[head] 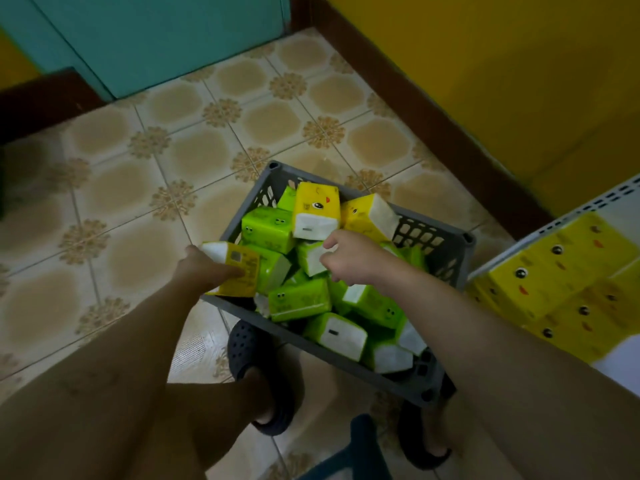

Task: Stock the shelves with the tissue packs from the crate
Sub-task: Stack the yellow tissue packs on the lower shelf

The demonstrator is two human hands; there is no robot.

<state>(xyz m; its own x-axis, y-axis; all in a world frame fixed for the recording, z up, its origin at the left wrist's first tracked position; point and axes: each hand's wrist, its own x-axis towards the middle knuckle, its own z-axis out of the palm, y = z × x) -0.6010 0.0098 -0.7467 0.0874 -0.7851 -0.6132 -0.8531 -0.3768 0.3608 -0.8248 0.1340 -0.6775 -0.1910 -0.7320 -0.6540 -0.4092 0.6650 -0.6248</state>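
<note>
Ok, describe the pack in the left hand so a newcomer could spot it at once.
Find the grey plastic crate on the tiled floor, then its left rim. There the left hand grips a yellow tissue pack, code label facing up. Its neighbours, like the green tissue pack the right hand pinches, are green; other yellow ones show faces.

a grey slatted crate on the tiled floor holds jumbled green and yellow tissue packs.

The patterned tile floor carries the grey crate and a person's dark clogs, while the white shelf at right carries stacked yellow tissue packs.
</note>
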